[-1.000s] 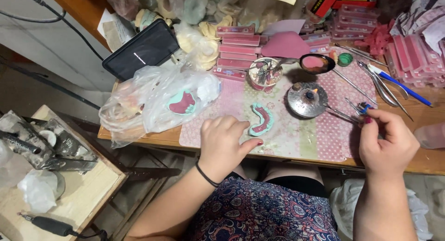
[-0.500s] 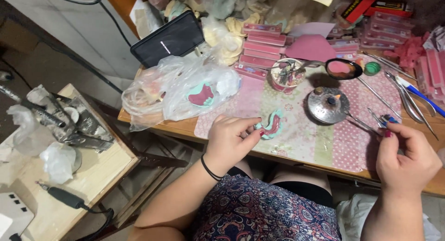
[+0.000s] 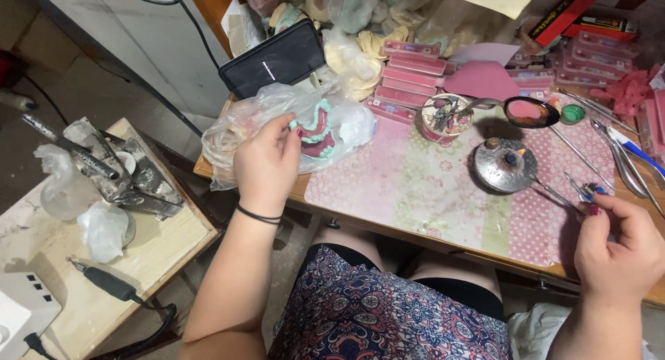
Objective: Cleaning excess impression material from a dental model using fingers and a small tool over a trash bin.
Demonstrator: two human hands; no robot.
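Note:
My left hand [image 3: 267, 162] is raised at the table's left end and pinches a teal and pink arch-shaped dental model [image 3: 315, 124] between thumb and fingers. The model hangs at the mouth of a clear plastic bag [image 3: 232, 135], over a second dark pink model [image 3: 321, 147] inside it. My right hand [image 3: 616, 252] rests at the table's front right edge. Its fingers are closed on a thin metal instrument [image 3: 578, 192] with a blue part, whose tip points toward a round metal burner [image 3: 504, 167] with a small flame.
A pink patterned mat [image 3: 415, 187] covers the table. Behind it are a black tablet [image 3: 273, 58], stacked pink boxes [image 3: 409, 76], a cup of tools [image 3: 443, 114], a ladle of pink wax [image 3: 530, 112] and pliers [image 3: 620, 155]. A side table [image 3: 159, 256] at left carries tools and a black handpiece [image 3: 107, 284].
My left hand picked the teal and pink model up off the mat and carried it left and up to the plastic bag. The right hand stayed with its instrument.

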